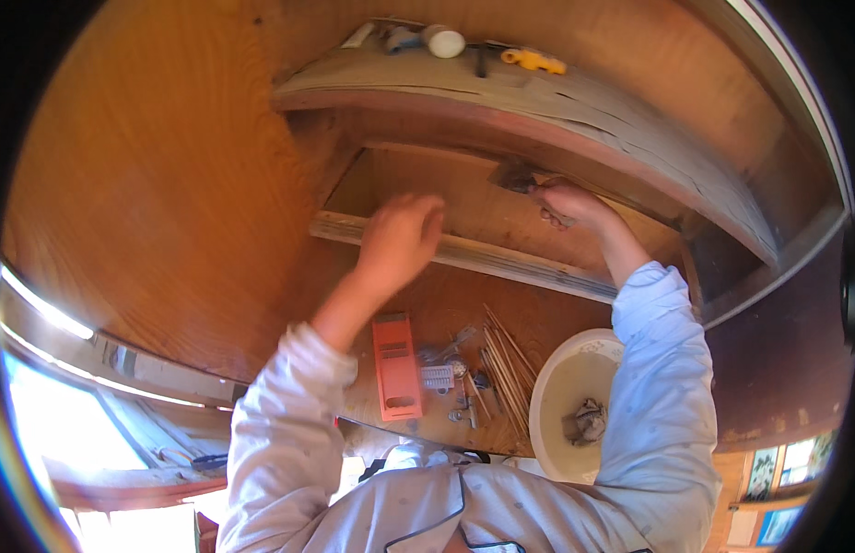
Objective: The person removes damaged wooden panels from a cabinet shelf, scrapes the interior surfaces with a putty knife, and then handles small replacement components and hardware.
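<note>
A long, shallow wooden drawer (474, 207) lies before me beneath a curved shelf. Over its near rail, toward the left end, hovers my left hand (404, 240); its fingers are loosely bent, with nothing visible in them. My right hand (570, 203) reaches into the drawer's right half, fingers curled closed. A dark, blurred thing (515, 175) juts out past those fingers against the drawer's back; its kind cannot be made out. To the right, partly behind my right sleeve, stands a pale bowl (544, 387) with a crumpled grey cloth (591, 419) inside.
Below the drawer, a wooden surface bears an orange slicer (395, 364), several thin sticks (506, 369) and a cluster of small kitchen items (441, 376). The cloth-covered shelf (621, 129) above carries a white round-ended object (443, 41) and a yellow object (533, 62).
</note>
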Demonstrator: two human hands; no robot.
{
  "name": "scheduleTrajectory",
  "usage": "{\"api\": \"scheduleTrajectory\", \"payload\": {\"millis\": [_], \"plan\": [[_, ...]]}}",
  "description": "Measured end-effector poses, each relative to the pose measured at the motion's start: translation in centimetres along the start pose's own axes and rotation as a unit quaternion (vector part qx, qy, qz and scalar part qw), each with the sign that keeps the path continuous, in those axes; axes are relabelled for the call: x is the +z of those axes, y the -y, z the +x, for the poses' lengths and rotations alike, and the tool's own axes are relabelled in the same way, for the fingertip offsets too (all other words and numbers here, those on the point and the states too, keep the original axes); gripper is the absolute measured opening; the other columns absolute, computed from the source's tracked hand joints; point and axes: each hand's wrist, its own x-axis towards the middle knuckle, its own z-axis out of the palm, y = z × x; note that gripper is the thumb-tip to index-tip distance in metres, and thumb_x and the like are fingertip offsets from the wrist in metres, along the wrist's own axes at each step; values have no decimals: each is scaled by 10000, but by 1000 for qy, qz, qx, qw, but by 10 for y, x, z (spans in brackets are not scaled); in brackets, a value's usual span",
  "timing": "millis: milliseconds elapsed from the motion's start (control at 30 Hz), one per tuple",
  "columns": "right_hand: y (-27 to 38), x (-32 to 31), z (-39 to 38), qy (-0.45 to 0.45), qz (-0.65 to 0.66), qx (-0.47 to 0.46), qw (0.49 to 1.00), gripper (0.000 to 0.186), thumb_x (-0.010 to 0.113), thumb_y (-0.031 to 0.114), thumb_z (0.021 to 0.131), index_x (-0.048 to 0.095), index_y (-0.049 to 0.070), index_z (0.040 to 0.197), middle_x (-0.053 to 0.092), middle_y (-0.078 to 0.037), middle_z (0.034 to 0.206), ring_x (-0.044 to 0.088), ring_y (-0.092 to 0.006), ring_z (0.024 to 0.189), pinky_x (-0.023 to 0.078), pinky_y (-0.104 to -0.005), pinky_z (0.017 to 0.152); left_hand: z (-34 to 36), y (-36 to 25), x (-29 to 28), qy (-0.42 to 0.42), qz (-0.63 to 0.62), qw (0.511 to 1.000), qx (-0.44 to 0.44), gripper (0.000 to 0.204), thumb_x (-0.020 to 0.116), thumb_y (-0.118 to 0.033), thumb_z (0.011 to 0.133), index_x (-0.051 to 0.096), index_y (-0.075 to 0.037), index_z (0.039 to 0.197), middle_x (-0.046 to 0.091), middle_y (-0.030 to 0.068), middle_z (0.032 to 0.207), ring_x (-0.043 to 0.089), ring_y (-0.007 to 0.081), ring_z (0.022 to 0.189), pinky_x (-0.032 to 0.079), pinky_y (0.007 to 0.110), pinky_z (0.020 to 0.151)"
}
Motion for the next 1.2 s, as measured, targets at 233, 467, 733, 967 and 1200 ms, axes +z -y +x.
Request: {"api": "scheduleTrajectory", "payload": {"millis": [233, 467, 733, 967, 1200], "plan": [[-10, -1, -3, -45, -16, -7, 999, 307, 492, 348, 915, 524, 50, 853, 492, -42, 612, 457, -135, 468, 397, -308, 421, 128, 45, 113, -37, 206, 959, 189, 267, 551, -90, 776, 617, -30, 1028, 563, 172, 1126, 512, 348, 1064, 440, 429, 859], [-23, -7, -24, -63, 14, 13, 998, 322, 462, 306, 934, 520, -6, 884, 490, -67, 602, 472, -157, 451, 411, -320, 421, 162, 65, 162, 151, 297, 933, 140, 382, 544, -71, 742, 582, -18, 1118, 575, 234, 1114, 547, 372, 1020, 424, 447, 880], [-60, -27, -141, -131, 75, 28, 988, 344, 460, 339, 937, 523, 5, 888, 490, -32, 611, 457, -115, 419, 386, -281, 395, 173, 67, 156, 91, 233, 955, 158, 89, 561, -82, 731, 607, -55, 803, 619, 165, 891, 572, 340, 922, 442, 434, 787], [-98, -50, -210, -239, 233, 33, 942, 332, 467, 345, 934, 518, 16, 925, 474, -16, 610, 419, -103, 410, 351, -249, 382, 151, 30, 118, -52, 198, 931, 303, 141, 475, -96, 823, 556, -53, 931, 603, 182, 894, 565, 365, 836, 443, 435, 748], [-139, -40, -243, -250, 374, -42, 892, 330, 479, 327, 931, 519, 10, 1016, 478, -46, 618, 419, -119, 416, 346, -252, 391, -1, -48, 3, 2, 170, 979, 112, 155, 514, -10, 812, 538, -32, 964, 590, 184, 890, 564, 357, 824, 449, 436, 712]]}}
